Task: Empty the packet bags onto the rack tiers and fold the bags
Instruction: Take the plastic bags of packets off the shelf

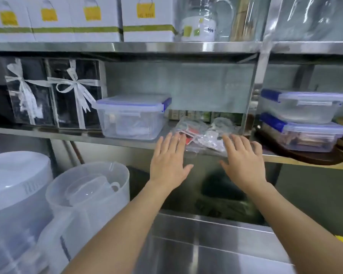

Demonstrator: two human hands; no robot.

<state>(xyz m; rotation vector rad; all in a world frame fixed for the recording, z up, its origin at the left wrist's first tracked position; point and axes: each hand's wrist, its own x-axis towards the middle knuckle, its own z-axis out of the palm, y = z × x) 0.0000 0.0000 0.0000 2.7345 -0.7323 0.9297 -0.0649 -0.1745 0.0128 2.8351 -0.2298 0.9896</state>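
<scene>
Head camera view, looking forward and down at a metal shelving rack. The left hand [167,161] and the right hand [243,161] are both stretched out flat, palms down, with fingers straight and slightly spread. Neither has hold of anything.

Between them and just beyond their fingertips, a crumpled heap of clear plastic packet bags [201,135] lies on the middle steel rack tier [127,140]. Small red and white packets show through the plastic. The fingertips of both hands reach the heap's near edge, but I cannot tell whether they press on it.

Just left of the left hand stands a clear rectangular plastic box with blue lid clips [131,117]. Well to the right of the right hand, two similar blue-lidded boxes [303,117] are stacked.

I judge the step in hand to be taking up the heap to tip out its packets. To do it well, I would close in from both sides and feel for a bag's closed bottom rather than its mouth. I would lift it low over the tier and keep the packets back from the front edge, which the heap seems to overhang slightly.
</scene>
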